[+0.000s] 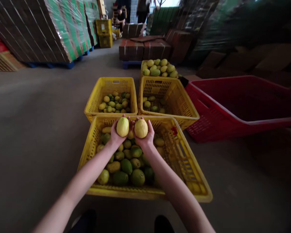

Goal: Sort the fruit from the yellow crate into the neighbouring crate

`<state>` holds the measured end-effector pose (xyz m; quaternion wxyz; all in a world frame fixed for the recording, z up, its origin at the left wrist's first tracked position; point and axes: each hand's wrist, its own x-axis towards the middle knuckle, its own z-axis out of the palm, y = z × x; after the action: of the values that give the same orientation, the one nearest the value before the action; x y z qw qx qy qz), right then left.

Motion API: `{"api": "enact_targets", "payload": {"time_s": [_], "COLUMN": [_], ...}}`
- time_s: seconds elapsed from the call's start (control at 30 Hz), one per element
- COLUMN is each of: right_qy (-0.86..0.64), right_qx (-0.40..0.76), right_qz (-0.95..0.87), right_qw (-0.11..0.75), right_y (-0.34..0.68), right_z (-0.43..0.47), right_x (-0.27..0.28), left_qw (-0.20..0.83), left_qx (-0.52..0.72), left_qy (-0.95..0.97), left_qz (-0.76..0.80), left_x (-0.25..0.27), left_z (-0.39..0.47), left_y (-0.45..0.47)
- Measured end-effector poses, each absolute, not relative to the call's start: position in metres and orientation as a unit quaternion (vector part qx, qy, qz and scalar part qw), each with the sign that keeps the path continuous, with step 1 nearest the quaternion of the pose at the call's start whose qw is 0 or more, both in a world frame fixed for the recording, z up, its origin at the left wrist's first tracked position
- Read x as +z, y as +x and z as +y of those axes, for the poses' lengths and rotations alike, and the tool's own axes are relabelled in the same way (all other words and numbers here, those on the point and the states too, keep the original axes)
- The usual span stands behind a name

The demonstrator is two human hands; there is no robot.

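Observation:
My left hand (pixel 118 133) cups a smooth, oval, yellow-green lemon-like fruit (pixel 122 127). Beside it, my right hand (pixel 145 135) has its fingers curled round a rounder yellow lemon-like fruit (pixel 141 128). Both hands are held side by side above the far half of a large yellow crate (pixel 192 171). Green and yellow fruits (pixel 126 166) of the same sort lie in that crate, mostly in its left and middle part. My forearms hide some of them.
Beyond stand a yellow crate with small fruits (pixel 116 105) at left, another yellow crate (pixel 174 97) holding several fruits, and a heaped crate (pixel 157 68) behind. A red bin (pixel 201 110) is at right. Wrapped pallets (pixel 72 29), cartons (pixel 145 50) and people are farther back.

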<state>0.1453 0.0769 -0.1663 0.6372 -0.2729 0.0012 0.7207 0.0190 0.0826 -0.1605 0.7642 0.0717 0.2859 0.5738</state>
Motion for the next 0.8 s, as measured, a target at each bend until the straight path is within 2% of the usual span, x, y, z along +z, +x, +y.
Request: {"api": "enact_targets", "payload": {"time_s": [0.23,0.37,0.57,0.8], "right_qy": [-0.311,-0.303,-0.340,-0.518], "right_qx": [0.725,0.712,0.709,0.715], "right_qz": [-0.004,-0.009,-0.022,-0.016], "right_qw": [0.614,0.633,0.617,0.469], "right_y": [0.153,0.158,0.152,0.133], "right_z": [0.077,0.077,0.076,0.058], "right_x": [-0.188,-0.188,-0.194,-0.215], "left_qw": [0.772,0.769,0.765,0.718], "left_qx": [0.559,0.559,0.559,0.555], "left_qy": [0.013,0.044,0.045,-0.110], "left_qz": [0.303,0.306,0.318,0.406], "left_x": [-0.196,-0.196,-0.200,-0.220], "left_z": [0.074,0.075,0.074,0.080], "left_y": [0.005,-0.004,0.001,-0.007]}}
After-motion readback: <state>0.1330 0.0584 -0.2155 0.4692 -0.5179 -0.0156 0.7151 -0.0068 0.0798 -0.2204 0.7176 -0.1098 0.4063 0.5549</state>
